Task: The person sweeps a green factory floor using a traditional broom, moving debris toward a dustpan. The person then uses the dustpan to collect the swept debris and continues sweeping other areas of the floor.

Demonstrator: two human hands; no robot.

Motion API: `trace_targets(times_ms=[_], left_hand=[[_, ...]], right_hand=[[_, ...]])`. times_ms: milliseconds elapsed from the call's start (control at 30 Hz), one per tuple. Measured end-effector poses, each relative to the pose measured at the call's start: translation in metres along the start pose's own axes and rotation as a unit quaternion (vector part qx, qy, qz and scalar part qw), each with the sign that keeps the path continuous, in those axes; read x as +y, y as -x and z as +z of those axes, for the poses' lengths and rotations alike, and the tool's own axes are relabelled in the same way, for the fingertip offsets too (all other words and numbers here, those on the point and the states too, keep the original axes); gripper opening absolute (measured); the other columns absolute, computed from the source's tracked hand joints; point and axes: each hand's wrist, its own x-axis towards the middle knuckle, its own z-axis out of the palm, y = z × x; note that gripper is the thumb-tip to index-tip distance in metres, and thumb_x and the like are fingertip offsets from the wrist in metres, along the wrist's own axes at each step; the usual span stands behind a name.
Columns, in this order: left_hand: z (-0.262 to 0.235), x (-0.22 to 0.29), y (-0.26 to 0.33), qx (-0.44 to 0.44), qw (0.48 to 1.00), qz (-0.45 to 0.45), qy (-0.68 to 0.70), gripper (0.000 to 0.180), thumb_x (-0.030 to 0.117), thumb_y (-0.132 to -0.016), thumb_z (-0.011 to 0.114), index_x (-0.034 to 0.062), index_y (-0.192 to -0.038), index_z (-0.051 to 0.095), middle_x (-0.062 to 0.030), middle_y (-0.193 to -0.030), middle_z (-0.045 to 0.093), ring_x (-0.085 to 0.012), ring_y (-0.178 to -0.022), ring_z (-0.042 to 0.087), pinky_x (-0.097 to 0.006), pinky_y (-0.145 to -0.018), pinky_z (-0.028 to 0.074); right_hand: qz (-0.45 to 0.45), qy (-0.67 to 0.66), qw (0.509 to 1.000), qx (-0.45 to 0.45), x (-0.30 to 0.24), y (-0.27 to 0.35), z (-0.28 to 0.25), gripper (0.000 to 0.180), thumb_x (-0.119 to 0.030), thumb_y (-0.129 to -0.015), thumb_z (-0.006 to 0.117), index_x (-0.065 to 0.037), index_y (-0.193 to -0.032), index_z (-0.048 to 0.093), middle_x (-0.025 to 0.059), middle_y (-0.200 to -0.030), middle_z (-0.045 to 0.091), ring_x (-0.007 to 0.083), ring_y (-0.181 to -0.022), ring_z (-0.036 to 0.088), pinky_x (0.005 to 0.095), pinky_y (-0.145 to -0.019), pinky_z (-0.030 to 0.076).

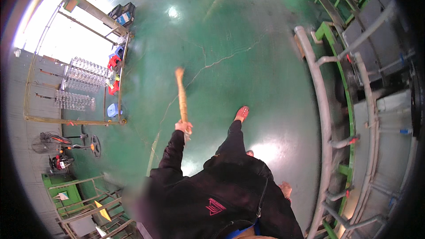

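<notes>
My left hand (184, 127) is wrapped round the lower end of a long tan stick (182, 99) with ring-like bands along it. The stick points away from me above the green floor, and its far end is orange-brown and a little flared. What kind of stick it is cannot be made out. Low at my right side hangs my right hand (286, 190), small and partly cut off by the black sleeve. Its fingers look loosely apart, and nothing shows in them.
To the right runs a grey pipe rail (316, 88) beside a green metal frame (349, 119). At left stand a wheeled rack (73, 121) with hanging clear parts, a blue stool (113, 110), red stools and a scooter (90, 146). Black crates (121, 14) sit far left.
</notes>
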Motion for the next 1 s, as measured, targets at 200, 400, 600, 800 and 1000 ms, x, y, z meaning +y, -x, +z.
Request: trace_targets(times_ms=[200,400,600,800,1000], left_hand=[[0.011,0.083,-0.171,-0.138,0.978,-0.086,0.132,0.014,0.008,-0.074,0.048,0.0013,-0.065,0.055,-0.0083,-0.049,0.05,-0.0203,-0.036,0.045,-0.032,-0.032,0.037],[0.194,0.07,-0.181,-0.029,0.854,0.118,-0.506,0.032,0.025,-0.062,0.061,0.0023,-0.084,0.056,-0.0157,-0.068,0.059,-0.0302,-0.074,0.06,-0.038,-0.064,0.048],[0.296,0.015,-0.086,-0.106,0.832,0.187,-0.511,0.061,0.021,-0.06,0.061,0.0007,-0.113,0.036,-0.0182,-0.08,0.056,-0.0326,-0.074,0.056,-0.039,-0.062,0.045],[0.366,0.023,-0.032,-0.461,0.794,-0.044,-0.394,0.011,0.008,-0.059,0.062,0.0047,-0.062,0.052,-0.008,-0.046,0.049,-0.0215,-0.045,0.054,-0.035,-0.04,0.042],[0.352,0.064,-0.006,-0.727,0.624,-0.274,-0.085,0.009,0.013,-0.077,0.051,0.0052,-0.077,0.046,0.0032,-0.054,0.039,-0.0075,-0.044,0.041,-0.023,-0.041,0.035]], right_hand=[[-0.008,0.142,0.99,0.003,-0.082,0.028,0.038,0.026,-0.012,-0.079,0.045,-0.004,-0.103,0.049,0.0131,-0.069,0.056,0.0202,-0.051,0.055,0.0265,-0.04,0.041],[0.034,0.018,0.996,0.078,-0.188,0.031,0.078,0.028,-0.01,-0.078,0.047,-0.007,-0.105,0.047,0.0104,-0.069,0.053,0.0201,-0.053,0.053,0.0276,-0.045,0.043],[0.069,-0.028,0.997,-0.003,-0.201,0.006,0.119,0.029,-0.012,-0.079,0.049,-0.006,-0.108,0.045,0.0126,-0.076,0.055,0.021,-0.057,0.055,0.0292,-0.049,0.047],[-0.056,0.033,0.991,-0.12,-0.137,-0.043,0.109,0.023,-0.007,-0.079,0.049,0.0,-0.101,0.051,0.0134,-0.077,0.059,0.0214,-0.066,0.06,0.0306,-0.057,0.05],[0.018,0.036,0.999,-0.032,-0.137,-0.057,0.076,0.022,-0.011,-0.08,0.049,-0.001,-0.1,0.052,0.0115,-0.069,0.058,0.0196,-0.058,0.057,0.0283,-0.05,0.047]])
